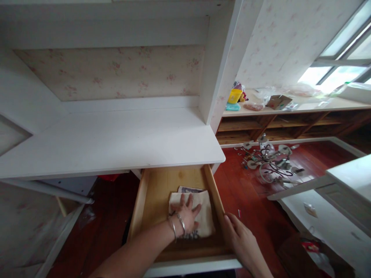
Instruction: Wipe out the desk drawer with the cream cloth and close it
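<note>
Below the white desk top a wooden drawer (155, 197) is pulled out. Inside it, toward the right, lies a folded cream cloth (205, 204) with dark print near its front edge. A darker printed piece (188, 189) peeks out behind the cloth. My left hand (187, 216), with two bangles at the wrist, rests palm down on the cloth, fingers spread. At the drawer's right side wall my right hand (240, 237) grips the edge; part of its fingers is hidden by the wall.
The white desk (130, 135) stands above the drawer. A chandelier (269, 158) with loose parts lies on the red floor to the right. A low shelf (261, 112) holds a yellow cup (234, 95) and a box (278, 102). A white table (348, 181) stands at right.
</note>
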`<act>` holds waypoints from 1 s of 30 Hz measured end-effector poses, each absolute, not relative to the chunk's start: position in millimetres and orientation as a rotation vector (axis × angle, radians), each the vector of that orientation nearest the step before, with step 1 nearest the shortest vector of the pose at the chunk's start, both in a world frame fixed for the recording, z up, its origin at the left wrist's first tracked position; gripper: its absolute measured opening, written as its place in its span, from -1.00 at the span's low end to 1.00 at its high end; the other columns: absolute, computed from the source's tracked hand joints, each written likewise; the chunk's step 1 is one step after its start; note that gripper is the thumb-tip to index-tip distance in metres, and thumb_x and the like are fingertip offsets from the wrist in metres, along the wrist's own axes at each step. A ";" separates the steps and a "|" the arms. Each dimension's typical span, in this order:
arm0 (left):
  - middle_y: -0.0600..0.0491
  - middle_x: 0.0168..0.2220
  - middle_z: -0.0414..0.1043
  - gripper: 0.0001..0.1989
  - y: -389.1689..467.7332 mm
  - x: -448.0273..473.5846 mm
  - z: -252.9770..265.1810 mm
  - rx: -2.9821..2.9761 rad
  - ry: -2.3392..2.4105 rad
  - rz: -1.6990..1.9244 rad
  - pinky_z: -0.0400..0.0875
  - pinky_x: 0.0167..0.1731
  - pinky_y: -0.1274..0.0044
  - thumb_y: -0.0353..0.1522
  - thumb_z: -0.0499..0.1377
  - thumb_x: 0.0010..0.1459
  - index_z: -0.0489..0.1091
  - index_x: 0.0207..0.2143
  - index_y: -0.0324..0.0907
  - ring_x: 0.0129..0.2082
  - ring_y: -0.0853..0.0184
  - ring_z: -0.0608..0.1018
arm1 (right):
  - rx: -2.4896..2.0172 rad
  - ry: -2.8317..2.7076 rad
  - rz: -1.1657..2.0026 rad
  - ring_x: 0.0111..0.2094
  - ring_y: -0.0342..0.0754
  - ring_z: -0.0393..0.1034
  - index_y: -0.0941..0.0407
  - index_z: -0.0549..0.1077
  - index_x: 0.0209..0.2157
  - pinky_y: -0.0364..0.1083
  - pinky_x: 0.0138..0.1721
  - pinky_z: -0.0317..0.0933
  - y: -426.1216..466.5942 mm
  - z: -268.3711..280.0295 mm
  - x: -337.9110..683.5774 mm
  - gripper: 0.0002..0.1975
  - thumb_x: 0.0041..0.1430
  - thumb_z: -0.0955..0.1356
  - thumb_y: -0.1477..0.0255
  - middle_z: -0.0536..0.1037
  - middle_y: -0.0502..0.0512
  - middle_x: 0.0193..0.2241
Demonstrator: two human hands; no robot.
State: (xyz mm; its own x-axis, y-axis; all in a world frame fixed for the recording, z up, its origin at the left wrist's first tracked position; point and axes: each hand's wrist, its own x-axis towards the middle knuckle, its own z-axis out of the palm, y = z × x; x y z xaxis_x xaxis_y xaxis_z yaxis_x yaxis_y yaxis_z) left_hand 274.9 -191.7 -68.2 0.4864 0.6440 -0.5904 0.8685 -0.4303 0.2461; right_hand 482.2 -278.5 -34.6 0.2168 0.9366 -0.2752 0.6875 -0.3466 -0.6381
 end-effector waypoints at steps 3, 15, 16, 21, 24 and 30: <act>0.04 0.41 -0.50 -0.11 -214.7 267.6 -73.1 2.188 1.268 -0.568 0.19 -0.22 -0.30 0.17 0.04 0.00 -0.17 0.34 0.23 0.29 -0.42 -0.34 | -2.113 -1.496 0.907 0.00 0.09 0.42 0.03 0.47 -0.06 0.00 -0.02 0.29 -280.8 -34.8 481.4 -0.49 0.28 0.10 0.05 0.55 0.14 -0.04; -0.01 0.41 -0.36 -0.15 -187.6 170.5 -95.6 2.253 1.269 -0.581 -0.26 0.20 -0.09 0.05 0.07 0.09 -0.20 0.36 0.12 0.36 -0.12 -0.27 | -2.127 -1.521 0.877 0.06 0.09 0.38 0.08 0.46 -0.01 0.02 0.05 0.25 -283.7 -32.8 478.6 -0.48 0.28 0.11 0.09 0.52 0.15 0.00; 0.01 0.42 -0.41 -0.13 -180.8 163.8 -93.6 2.203 1.356 -0.624 -0.23 0.18 -0.11 0.04 0.10 0.06 -0.20 0.35 0.17 0.35 -0.18 -0.24 | -2.125 -1.520 0.872 0.06 0.09 0.38 0.08 0.47 -0.01 0.02 0.05 0.25 -283.5 -33.2 478.7 -0.49 0.28 0.11 0.09 0.53 0.15 0.00; 0.06 0.41 -0.58 -0.06 -136.5 149.6 -77.1 2.045 1.407 -0.750 -0.21 0.19 -0.05 0.02 0.13 0.02 -0.32 0.35 0.23 0.34 -0.22 -0.27 | -2.103 -1.532 0.881 0.01 0.08 0.42 0.07 0.45 0.00 0.01 0.01 0.28 -281.8 -36.2 480.2 -0.51 0.28 0.13 0.10 0.55 0.15 -0.04; 0.09 0.40 -0.64 -0.08 -112.4 149.0 -71.1 2.036 1.357 -0.731 -0.26 0.21 -0.02 0.02 0.11 0.05 -0.35 0.34 0.24 0.35 -0.16 -0.34 | -2.109 -1.559 0.893 -0.01 0.08 0.43 0.08 0.42 0.05 0.02 0.00 0.28 -281.5 -37.7 480.7 -0.50 0.29 0.12 0.12 0.55 0.16 -0.06; 0.03 0.41 -0.59 -0.11 -86.7 155.6 -76.8 2.077 1.377 -0.576 -0.31 0.22 -0.01 -0.01 0.13 0.08 -0.26 0.35 0.18 0.35 -0.14 -0.34 | -2.161 -1.613 0.859 0.00 0.09 0.42 0.10 0.39 0.06 0.02 0.00 0.28 -282.4 -38.6 478.7 -0.49 0.30 0.10 0.12 0.52 0.17 -0.01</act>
